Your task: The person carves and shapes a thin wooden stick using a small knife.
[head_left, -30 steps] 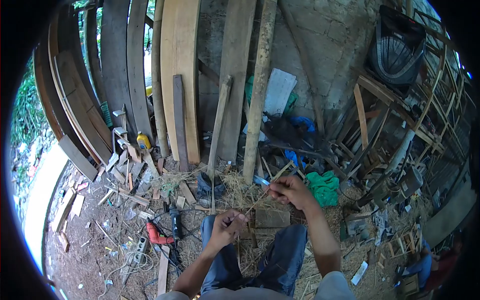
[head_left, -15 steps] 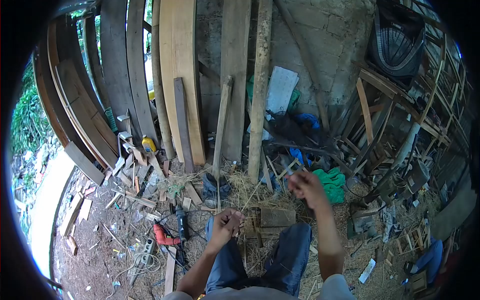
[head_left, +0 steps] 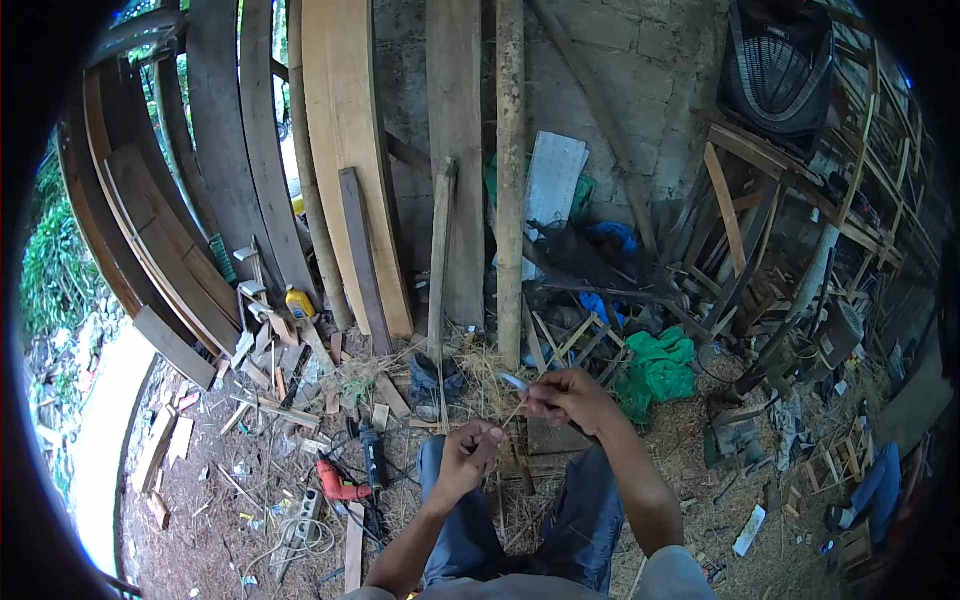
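Observation:
My right hand (head_left: 568, 400) is closed around the handle of a knife, and its pale blade (head_left: 513, 381) points left and slightly up. My left hand (head_left: 468, 456) is closed in a pinch, lower and to the left, above my left knee. From its fingertips a thin pale strip (head_left: 513, 414) rises towards the knife hand; whether the blade touches it I cannot tell. Under the hands, between my knees in blue trousers (head_left: 462, 530), a dark piece of wood (head_left: 523, 468) is partly hidden.
Left of my knee lie a red power tool (head_left: 340, 482), a dark power tool (head_left: 373, 455) and a power strip (head_left: 305, 515) with cords. Long boards (head_left: 345, 150) lean on the wall. Green cloth (head_left: 660, 365) lies right. Another person's leg (head_left: 878, 488) shows far right.
My right hand with the knife has moved left and down, close to my left hand. The left hand has shifted only slightly. The view has turned a little.

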Motion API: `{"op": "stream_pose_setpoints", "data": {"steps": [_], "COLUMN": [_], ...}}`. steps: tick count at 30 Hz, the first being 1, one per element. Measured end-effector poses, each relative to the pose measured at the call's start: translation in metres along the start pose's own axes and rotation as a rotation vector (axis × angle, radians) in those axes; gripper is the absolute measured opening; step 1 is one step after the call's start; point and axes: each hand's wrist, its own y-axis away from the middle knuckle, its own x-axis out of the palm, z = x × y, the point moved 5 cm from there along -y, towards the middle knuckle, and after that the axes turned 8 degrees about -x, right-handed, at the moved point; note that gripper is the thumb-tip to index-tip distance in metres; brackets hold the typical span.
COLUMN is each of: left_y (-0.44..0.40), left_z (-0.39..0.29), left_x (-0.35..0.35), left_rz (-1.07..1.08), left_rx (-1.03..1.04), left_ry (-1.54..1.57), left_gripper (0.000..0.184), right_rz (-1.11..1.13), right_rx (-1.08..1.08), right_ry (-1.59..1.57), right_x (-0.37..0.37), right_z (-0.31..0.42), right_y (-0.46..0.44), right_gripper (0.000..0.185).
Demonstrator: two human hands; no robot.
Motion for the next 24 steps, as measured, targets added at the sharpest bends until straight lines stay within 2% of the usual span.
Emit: {"op": "stream_pose_setpoints", "data": {"steps": [4, 6, 7, 9, 10, 13, 16, 18, 24], "left_y": [0.008, 0.014, 0.018, 0.02, 0.018, 0.012, 0.007, 0.006, 0.008], "left_z": [-0.001, -0.001, 0.001, 0.008, 0.009, 0.015, 0.01, 0.005, -0.001], "left_x": [-0.003, -0.007, -0.012, -0.029, -0.031, -0.031, -0.019, -0.012, -0.011], "left_rz": [0.036, 0.05, 0.055, -0.021, -0.023, -0.044, -0.024, 0.004, 0.009], "left_rx": [-0.025, -0.013, -0.016, -0.058, -0.057, -0.111, -0.091, -0.097, -0.024], "left_ry": [-0.055, -0.02, -0.02, -0.032, -0.033, 0.062, 0.066, 0.038, -0.034], "left_gripper": [0.016, 0.016, 0.016, 0.018, 0.018, 0.021, 0.024, 0.024, 0.024], "right_rz": [-0.018, -0.335, -0.341, -0.346, -0.344, -0.202, -0.14, 0.051, 0.078], "right_rx": [-0.02, -0.069, -0.067, -0.264, -0.265, -0.13, -0.09, -0.1, -0.028], "right_ry": [0.016, 0.131, 0.129, -0.1, -0.102, 0.027, 0.012, -0.112, -0.085], "right_x": [-0.033, -0.069, -0.085, -0.103, -0.098, -0.054, -0.007, 0.02, 0.008], "right_z": [0.004, 0.009, 0.012, 0.029, 0.029, 0.026, 0.012, 0.005, 0.0], "right_y": [-0.003, 0.001, 0.004, 0.009, 0.009, 0.017, 0.016, 0.013, 0.0], "right_gripper": [0.02, 0.02, 0.02, 0.022, 0.022, 0.028, 0.028, 0.025, 0.018]}}
